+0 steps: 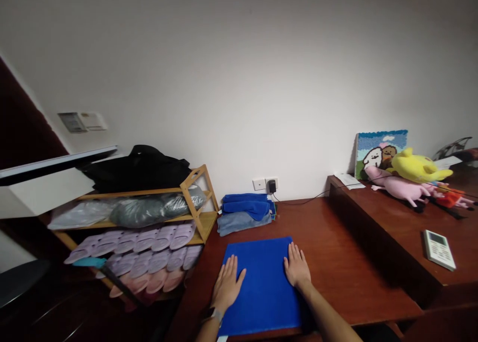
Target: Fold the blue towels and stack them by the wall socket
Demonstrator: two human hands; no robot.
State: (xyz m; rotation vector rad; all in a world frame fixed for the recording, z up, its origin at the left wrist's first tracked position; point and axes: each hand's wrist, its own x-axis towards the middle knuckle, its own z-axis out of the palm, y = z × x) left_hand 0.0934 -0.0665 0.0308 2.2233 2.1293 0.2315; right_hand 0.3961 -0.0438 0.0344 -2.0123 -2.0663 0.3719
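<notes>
A bright blue towel (263, 292) lies flat on the reddish-brown wooden table (317, 232), a white tag showing at its near left corner. My left hand (227, 285) rests palm down on the towel's left edge, its fingers stretched out and the thumb apart. A watch is on that wrist. On the right edge, near the far corner, my right hand (298, 268) lies flat with its fingers extended. Beyond the towel, against the wall, sit folded blue towels (244, 204) and a grey-blue cloth (244, 223).
Left of the table stands a wooden rack (201, 217) with several lilac slippers (145, 240) and a black bag (142, 170). A black charger (272, 185) is plugged into the wall. The raised right surface bears plush toys (403, 185) and a white remote (439, 250).
</notes>
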